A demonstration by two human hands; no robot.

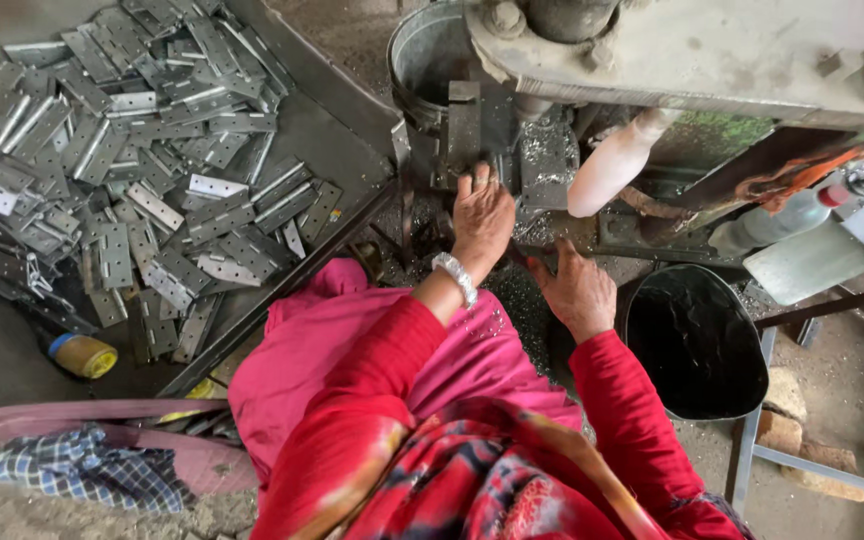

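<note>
My left hand point(482, 215), with a white bangle on the wrist, reaches forward to the metal fixture point(464, 130) of a grey drilling machine point(712, 50). Its fingertips lie on the fixture's base, and what they hold is hidden. Lower and to the right, my right hand point(580, 292) rests palm down with fingers apart on the machine's base, among metal shavings point(517, 310). Nothing shows in that hand. A heap of flat silver hinge plates point(142, 150) fills a dark metal tray point(342, 120) to my left, away from both hands.
A black bucket point(697, 340) stands right of my right hand. A white handle point(612, 165) and a plastic bottle point(772, 222) stick out under the machine. A grey metal pail point(422, 55) sits behind the fixture. A yellow-capped container point(82, 355) and checked cloth point(82, 465) lie at lower left.
</note>
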